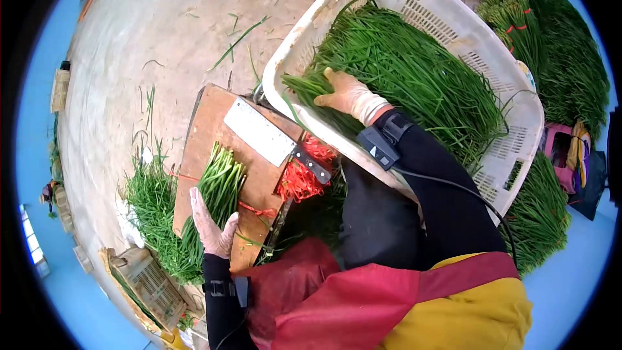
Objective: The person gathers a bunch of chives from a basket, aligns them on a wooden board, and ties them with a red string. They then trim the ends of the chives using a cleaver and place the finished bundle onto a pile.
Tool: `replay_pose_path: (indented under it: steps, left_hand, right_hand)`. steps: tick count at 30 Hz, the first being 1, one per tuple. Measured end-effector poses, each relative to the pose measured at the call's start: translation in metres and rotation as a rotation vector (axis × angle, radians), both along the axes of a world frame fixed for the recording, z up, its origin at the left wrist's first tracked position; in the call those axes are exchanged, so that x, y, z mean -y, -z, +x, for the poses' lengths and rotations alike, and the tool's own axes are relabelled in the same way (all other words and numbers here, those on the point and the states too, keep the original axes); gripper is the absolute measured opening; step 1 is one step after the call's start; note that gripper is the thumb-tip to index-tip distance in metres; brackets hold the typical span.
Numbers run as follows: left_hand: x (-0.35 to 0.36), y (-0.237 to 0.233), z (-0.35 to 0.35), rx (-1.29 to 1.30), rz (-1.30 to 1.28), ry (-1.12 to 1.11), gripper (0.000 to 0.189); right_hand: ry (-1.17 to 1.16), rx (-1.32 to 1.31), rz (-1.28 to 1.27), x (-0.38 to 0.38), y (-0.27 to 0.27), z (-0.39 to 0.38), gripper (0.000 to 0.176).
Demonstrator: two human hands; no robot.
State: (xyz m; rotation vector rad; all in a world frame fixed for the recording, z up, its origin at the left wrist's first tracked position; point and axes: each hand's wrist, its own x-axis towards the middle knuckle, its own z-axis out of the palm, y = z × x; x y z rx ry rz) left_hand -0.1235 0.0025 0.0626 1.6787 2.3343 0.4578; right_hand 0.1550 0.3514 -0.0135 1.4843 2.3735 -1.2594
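Note:
My left hand, in a pale glove, lies with thumb and fingers apart against a bundle of green stalks on a wooden board. A cleaver with a black handle rests flat on the board's upper part. Beside the handle is a heap of red ties, and one red strip lies near the bundle. My right hand, also gloved, is at the left end of the long green leaves in a white basket. Its fingers curve over some stalks, their tips partly hidden among them.
Loose greens lie left of the board. Tied bundles and more greens are at the right. A worn crate stands at the lower left. Scattered leaves lie on the floor. A cable runs along my right arm.

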Motion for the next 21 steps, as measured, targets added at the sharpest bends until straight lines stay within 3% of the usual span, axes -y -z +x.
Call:
replay_pose_path:
  steps: [2, 3, 4, 7, 13, 16, 18, 21]
  left_hand:
    - [0.001, 0.002, 0.004, 0.039, -0.021, -0.006, 0.102]
    - [0.001, 0.003, 0.006, 0.078, -0.030, -0.010, 0.101]
    - [0.001, 0.003, 0.007, 0.089, -0.035, 0.011, 0.101]
    - [0.000, 0.014, 0.007, 0.079, -0.068, 0.014, 0.100]
    - [-0.005, 0.018, 0.012, 0.075, -0.075, 0.024, 0.101]
    - [-0.004, 0.017, 0.012, 0.083, -0.078, 0.039, 0.098]
    - [-0.006, 0.011, 0.017, 0.086, -0.090, 0.030, 0.096]
    - [-0.005, 0.010, 0.016, 0.059, -0.112, 0.029, 0.096]
  right_hand:
    - [-0.041, -0.069, -0.048, 0.003, 0.006, -0.006, 0.086]
    - [-0.095, -0.069, 0.053, 0.004, 0.015, -0.008, 0.081]
    - [-0.083, -0.096, 0.180, 0.010, 0.024, -0.009, 0.062]
    - [-0.088, -0.094, 0.126, 0.016, 0.012, -0.007, 0.046]
    - [-0.061, -0.036, 0.167, 0.020, 0.007, -0.011, 0.053]
    - [0.017, -0.203, 0.102, 0.017, 0.011, -0.014, 0.053]
    - [0.033, -0.134, -0.110, 0.013, 0.009, -0.019, 0.051]
    - [-0.030, -0.061, -0.096, 0.005, -0.001, -0.028, 0.046]
